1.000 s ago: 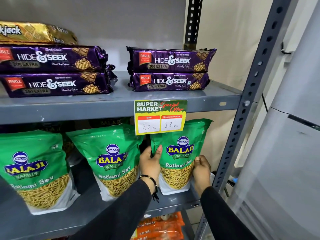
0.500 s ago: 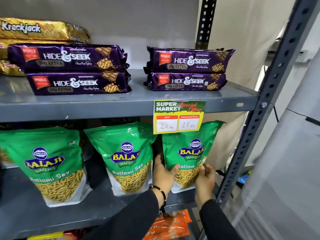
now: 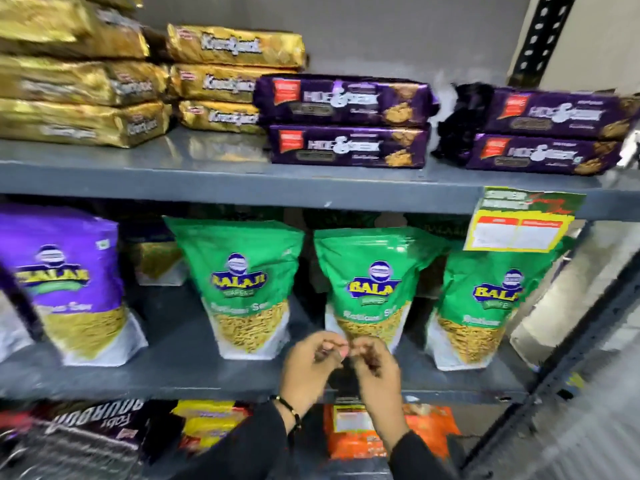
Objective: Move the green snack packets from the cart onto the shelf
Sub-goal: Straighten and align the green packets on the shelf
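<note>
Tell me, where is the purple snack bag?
The purple snack bag stands at the left of the head view on the middle shelf, left of the three green bags.

Shelf gap between purple packet, green packet, seemingly free

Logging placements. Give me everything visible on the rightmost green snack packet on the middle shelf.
The rightmost green snack packet is a glossy stand-up pouch: green upper part with a blue and yellow logo, a window or print of thin yellow sticks below, white base. It stands upright on the grey middle shelf, leaning slightly left, sealed as far as shows. The yellow price tag hanging from the shelf above covers its top. It stands apart from the next packet. Neither hand touches it.
</note>
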Demonstrator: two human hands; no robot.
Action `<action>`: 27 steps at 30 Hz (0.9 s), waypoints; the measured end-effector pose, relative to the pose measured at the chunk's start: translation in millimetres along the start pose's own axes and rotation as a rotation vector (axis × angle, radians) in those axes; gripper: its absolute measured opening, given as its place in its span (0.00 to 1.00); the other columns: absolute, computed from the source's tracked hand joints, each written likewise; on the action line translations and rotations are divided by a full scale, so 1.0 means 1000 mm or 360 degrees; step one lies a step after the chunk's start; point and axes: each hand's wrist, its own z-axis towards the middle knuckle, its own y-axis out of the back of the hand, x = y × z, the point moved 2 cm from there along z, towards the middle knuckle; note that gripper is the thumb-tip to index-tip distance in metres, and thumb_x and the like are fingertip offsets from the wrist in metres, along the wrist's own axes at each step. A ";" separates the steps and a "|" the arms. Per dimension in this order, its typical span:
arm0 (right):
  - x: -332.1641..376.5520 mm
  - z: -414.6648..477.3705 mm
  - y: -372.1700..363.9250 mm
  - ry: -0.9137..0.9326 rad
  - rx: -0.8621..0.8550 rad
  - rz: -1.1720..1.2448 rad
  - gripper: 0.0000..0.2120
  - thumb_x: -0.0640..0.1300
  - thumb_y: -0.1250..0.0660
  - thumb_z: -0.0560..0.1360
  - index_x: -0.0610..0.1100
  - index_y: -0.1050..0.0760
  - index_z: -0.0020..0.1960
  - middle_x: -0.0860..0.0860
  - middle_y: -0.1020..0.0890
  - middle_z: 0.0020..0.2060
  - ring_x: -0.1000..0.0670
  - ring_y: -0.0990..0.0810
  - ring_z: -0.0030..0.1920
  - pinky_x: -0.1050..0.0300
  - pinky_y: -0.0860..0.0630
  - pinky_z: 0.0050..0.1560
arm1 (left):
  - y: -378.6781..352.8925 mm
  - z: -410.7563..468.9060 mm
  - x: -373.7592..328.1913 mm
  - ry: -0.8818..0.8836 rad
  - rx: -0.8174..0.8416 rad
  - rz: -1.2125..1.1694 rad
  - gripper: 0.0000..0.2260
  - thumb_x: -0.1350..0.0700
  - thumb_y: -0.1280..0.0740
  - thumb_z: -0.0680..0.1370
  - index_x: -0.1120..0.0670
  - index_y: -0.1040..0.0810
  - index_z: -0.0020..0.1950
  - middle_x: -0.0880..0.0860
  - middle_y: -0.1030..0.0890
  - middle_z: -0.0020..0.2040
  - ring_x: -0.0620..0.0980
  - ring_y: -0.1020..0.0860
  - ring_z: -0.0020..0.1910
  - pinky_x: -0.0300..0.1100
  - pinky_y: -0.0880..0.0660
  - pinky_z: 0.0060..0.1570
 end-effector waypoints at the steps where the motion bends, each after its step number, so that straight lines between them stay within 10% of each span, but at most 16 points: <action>1: -0.001 -0.001 -0.017 -0.0043 0.0104 0.0033 0.09 0.36 0.37 0.67 0.50 0.26 0.39 0.58 0.19 0.33 0.61 0.24 0.35 0.72 0.29 0.39 | 0.022 0.000 0.003 -0.0013 -0.0061 -0.0013 0.05 0.56 0.29 0.67 0.45 0.20 0.36 0.39 0.17 0.33 0.40 0.21 0.36 0.41 0.23 0.41; 11: -0.019 0.031 -0.112 -0.0311 0.0165 -0.0114 0.14 0.27 0.43 0.74 0.35 0.30 0.58 0.44 0.26 0.50 0.66 0.24 0.42 0.72 0.30 0.39 | 0.196 0.016 0.037 0.0161 -0.0886 -0.0515 0.14 0.72 0.38 0.73 0.52 0.26 0.38 0.47 0.20 0.28 0.37 0.24 0.26 0.29 0.28 0.27; 16: -0.013 0.047 -0.126 -0.0496 0.0284 0.0094 0.20 0.34 0.41 0.76 0.40 0.36 0.67 0.48 0.25 0.59 0.49 0.27 0.60 0.61 0.28 0.54 | 0.198 0.036 0.049 0.0312 -0.0627 -0.0397 0.11 0.65 0.38 0.76 0.59 0.24 0.56 0.54 0.22 0.51 0.38 0.23 0.39 0.37 0.27 0.45; 22: -0.010 0.040 -0.131 -0.0572 0.0393 0.0050 0.14 0.38 0.43 0.77 0.42 0.30 0.62 0.46 0.22 0.55 0.49 0.25 0.53 0.60 0.28 0.47 | 0.193 0.049 0.066 0.0427 -0.0658 -0.0522 0.15 0.68 0.37 0.74 0.65 0.27 0.61 0.57 0.23 0.54 0.31 0.23 0.30 0.26 0.26 0.36; 27: -0.011 0.035 -0.136 -0.0557 0.0389 0.0052 0.13 0.37 0.42 0.77 0.41 0.29 0.61 0.46 0.20 0.52 0.50 0.22 0.49 0.56 0.25 0.50 | 0.199 0.042 0.069 0.0479 -0.0717 -0.0611 0.16 0.69 0.36 0.73 0.67 0.26 0.60 0.67 0.23 0.60 0.50 0.25 0.49 0.48 0.28 0.58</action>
